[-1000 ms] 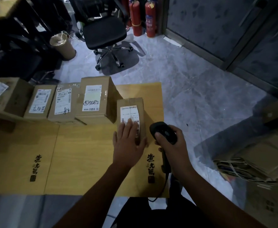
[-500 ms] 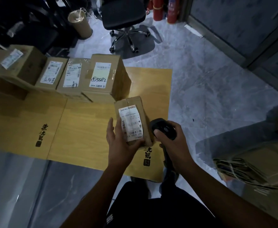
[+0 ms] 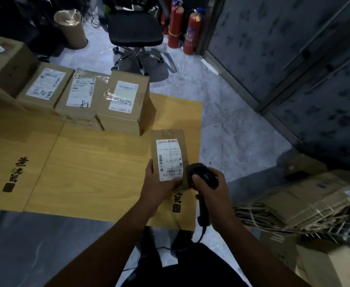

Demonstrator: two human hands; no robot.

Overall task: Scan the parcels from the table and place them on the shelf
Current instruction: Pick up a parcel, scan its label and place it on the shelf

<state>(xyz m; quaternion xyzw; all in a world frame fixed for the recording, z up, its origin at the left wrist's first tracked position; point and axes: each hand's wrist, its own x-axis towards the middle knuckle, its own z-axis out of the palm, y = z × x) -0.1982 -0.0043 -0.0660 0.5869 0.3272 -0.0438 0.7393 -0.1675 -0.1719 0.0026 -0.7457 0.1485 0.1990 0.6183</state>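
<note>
Above wooden table (image 3: 99,172), left hand (image 3: 157,188) holds parcel (image 3: 170,156); right hand (image 3: 212,195) grips scanner (image 3: 201,175).

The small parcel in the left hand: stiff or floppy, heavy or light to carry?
Probably light: the left hand alone holds the small parcel by its near end. Likely stiff: its cardboard edges look straight, unbent. The glossy tape may be slightly slippery.

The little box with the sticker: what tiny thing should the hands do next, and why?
Probably aim the scanner at the label and scan: the left hand holds the little box label-up, and the right hand grips the scanner just beside it.
</note>
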